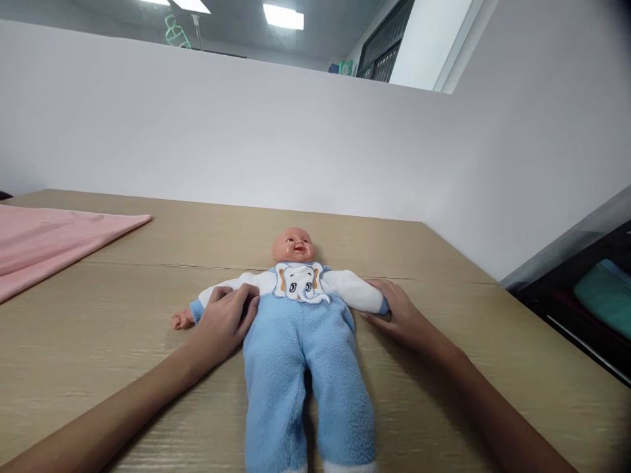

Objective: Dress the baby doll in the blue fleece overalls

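A baby doll (300, 328) lies on its back on the table, head away from me. Its outfit has fuzzy light blue trousers, white sleeves with blue cuffs and an elephant patch (302, 284) on the chest. Curled over the doll's arm on the left side is my left hand (227, 318), its thumb against the torso; the fingertips are partly hidden. My right hand (400, 316) is closed around the other sleeve near its cuff, fingers behind and thumb in front. That arm's doll hand is hidden. Both doll arms are spread outward.
A pink cloth (54, 240) lies at the left on the wooden table (172, 240). Behind the table rises a white partition (236, 131). Beyond the right edge, a teal item (606, 295) sits in a dark container or shelf.
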`<state>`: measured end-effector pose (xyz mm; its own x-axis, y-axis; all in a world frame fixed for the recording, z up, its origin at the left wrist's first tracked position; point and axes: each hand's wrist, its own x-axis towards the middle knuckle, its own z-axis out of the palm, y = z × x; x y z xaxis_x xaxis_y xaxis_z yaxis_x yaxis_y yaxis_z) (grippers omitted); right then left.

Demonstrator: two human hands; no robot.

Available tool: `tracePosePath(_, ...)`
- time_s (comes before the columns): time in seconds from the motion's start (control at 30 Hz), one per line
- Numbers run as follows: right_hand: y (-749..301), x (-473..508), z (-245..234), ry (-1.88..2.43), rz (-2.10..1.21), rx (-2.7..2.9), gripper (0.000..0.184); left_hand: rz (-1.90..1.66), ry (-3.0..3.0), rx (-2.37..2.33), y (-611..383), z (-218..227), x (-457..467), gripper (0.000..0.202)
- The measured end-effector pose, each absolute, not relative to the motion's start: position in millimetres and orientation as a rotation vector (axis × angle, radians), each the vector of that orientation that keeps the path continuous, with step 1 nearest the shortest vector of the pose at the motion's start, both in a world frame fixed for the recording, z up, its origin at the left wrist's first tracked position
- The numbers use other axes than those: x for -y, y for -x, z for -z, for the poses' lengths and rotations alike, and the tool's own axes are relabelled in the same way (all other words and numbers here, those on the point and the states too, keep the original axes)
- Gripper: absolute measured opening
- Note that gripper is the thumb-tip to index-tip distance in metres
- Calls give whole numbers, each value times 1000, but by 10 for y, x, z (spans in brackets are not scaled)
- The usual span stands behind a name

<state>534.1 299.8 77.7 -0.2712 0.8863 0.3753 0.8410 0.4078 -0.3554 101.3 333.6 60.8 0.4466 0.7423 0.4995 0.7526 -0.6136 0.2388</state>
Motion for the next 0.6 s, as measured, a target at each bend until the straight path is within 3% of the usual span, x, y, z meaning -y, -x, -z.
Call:
tracePosePath(0.17,-5438,-3028,-836,1405,-246,2005,53,1106,2636,1444,-1006,-633,-3334,18)
tracePosePath(0.43,-5194,-2855,-1249,1224,302,1974,36,1508,2656,1409,-1148,-994,-3329,15)
tracePosePath(0.6,-4974,-2836,-1642,1209,513,2030,37,1315,2856,1204,-1554,-1445,-3333,29)
